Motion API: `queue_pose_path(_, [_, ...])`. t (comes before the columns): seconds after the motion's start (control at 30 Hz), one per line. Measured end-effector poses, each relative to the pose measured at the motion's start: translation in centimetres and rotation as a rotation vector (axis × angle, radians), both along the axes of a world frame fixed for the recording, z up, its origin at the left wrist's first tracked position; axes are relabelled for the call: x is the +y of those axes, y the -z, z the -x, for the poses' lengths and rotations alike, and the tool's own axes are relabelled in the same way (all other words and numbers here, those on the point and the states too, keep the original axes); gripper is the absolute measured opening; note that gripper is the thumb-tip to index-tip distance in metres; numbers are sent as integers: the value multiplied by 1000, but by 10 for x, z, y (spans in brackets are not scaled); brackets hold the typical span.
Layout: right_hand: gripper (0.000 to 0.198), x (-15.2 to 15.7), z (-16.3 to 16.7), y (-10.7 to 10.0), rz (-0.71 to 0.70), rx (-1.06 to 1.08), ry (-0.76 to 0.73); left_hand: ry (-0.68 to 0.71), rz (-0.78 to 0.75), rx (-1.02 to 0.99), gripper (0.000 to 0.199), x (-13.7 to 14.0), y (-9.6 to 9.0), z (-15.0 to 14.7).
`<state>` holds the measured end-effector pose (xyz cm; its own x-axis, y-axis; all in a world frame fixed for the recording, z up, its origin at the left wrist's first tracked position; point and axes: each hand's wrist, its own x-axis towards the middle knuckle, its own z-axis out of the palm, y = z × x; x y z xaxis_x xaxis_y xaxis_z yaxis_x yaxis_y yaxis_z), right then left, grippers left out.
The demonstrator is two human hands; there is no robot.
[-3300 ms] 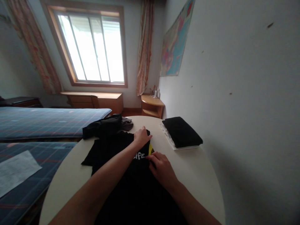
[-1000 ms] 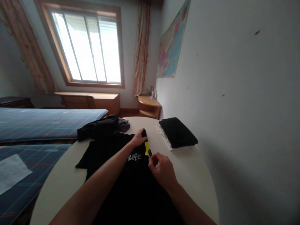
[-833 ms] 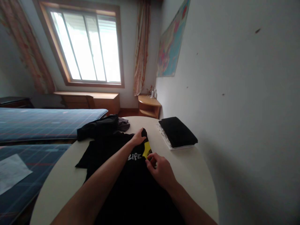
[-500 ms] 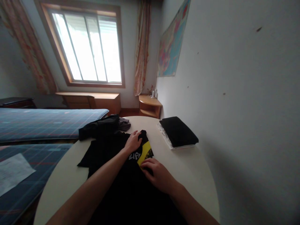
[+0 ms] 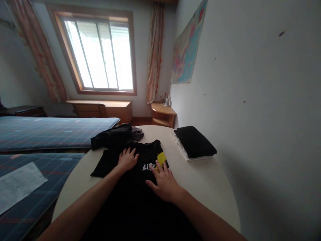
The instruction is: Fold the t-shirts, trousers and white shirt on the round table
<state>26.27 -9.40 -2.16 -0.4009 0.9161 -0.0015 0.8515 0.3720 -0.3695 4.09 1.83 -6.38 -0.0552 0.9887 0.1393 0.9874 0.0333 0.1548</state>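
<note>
So there's a round cream counter [image 5: 208, 180] pushed up against the right wall, and a black t-shirt [image 5: 140, 197] is spread across it from the near edge up toward the middle, with white lettering and a yellow patch [image 5: 162, 157] showing near its far end. Far right on the counter sits a folded stack [image 5: 194, 142], black on top with something white under it, well apart from the shirt. A crumpled dark garment [image 5: 112, 135] lies at the far left edge, touching the shirt's far end. Left of the counter is a bed [image 5: 50, 129] in blue plaid, with a sheet of paper [image 5: 18, 184] lying on a second plaid-covered surface nearer the camera. If I had to guess, the step here is flattening the shirt, and doing it well probably means sweeping outward from the centre with flat palms so creases don't get trapped. The left hand [image 5: 127, 159] lies palm down on the shirt left of the lettering, fingers spread, gripping nothing. The right hand [image 5: 163, 182] rests flat too, fingers splayed and reaching up to the yellow patch, forearm coming in from the near right.
</note>
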Motion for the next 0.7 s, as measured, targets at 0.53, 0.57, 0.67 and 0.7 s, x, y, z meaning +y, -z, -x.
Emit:
queue_pose_path(0.53, [80,84,5,31,-37,-94,154,223,-36,-158,57,58,3,-36])
queue_pose_path(0.57, [81,90,3,31,-34,-100,157,240,-50,-174,55,63,0,-37])
queue_pose_path(0.67, [82,109,-2,32,-20,-119,148,264,-124,-216,49,71,-8,-39])
queue_pose_path(0.7, [83,115,-3,33,-14,-124,142,258,-155,-224,46,71,-10,-41])
